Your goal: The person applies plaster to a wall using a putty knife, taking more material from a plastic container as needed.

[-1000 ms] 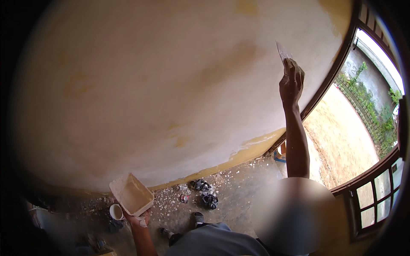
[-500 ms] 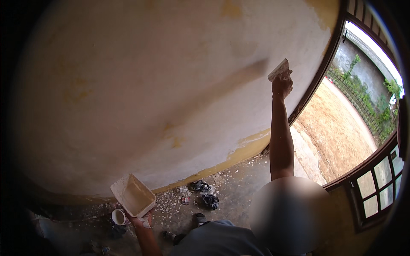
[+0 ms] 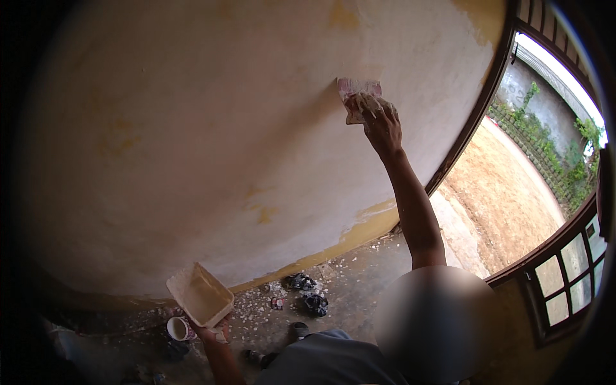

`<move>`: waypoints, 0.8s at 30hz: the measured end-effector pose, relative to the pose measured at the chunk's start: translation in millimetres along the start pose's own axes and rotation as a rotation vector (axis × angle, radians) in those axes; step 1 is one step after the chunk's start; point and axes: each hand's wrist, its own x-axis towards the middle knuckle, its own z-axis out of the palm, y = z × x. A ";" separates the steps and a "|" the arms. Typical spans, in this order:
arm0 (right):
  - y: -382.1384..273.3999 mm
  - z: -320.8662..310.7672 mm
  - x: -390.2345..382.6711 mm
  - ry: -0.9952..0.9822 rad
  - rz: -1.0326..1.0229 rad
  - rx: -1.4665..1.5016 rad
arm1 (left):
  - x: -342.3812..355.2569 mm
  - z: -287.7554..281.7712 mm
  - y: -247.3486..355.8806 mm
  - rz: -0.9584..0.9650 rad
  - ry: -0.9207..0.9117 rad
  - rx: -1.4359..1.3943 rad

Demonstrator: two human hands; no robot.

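My right hand (image 3: 378, 122) is raised at the wall and closed round a putty knife (image 3: 359, 88). The wide blade lies against the wall or very close to it, and pale filler smears both blade and fingers. Whitish filler coats most of the wall (image 3: 244, 141), with yellow patches showing through. Low on the left, my left hand (image 3: 217, 332) grips a rectangular tray (image 3: 221, 296) by its near end. Pale filler (image 3: 200, 296) lies inside the tray. The fingers under the tray are partly hidden.
A white bucket (image 3: 179, 328) stands on the floor below the tray. Black plastic bags (image 3: 315, 304) and scattered white flakes lie along the wall's foot. A dark-framed doorway (image 3: 462, 138) opens outdoors on the right, beside a paned window (image 3: 571, 282).
My right hand has moved left along the wall with the putty knife, and its blade now faces upward with its flat side showing. The left hand and tray have stayed in place.
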 end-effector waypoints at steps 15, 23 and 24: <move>53.7 -17.8 61.6 0.286 0.614 0.349 | 16.5 -33.2 -1.3 0.092 -0.018 0.020; -11.0 1.9 13.5 0.260 0.529 0.184 | 4.0 -16.7 0.0 0.003 -0.259 0.038; -24.3 3.0 -1.9 0.224 0.555 0.185 | 4.0 -15.4 -0.4 -0.002 -0.217 0.030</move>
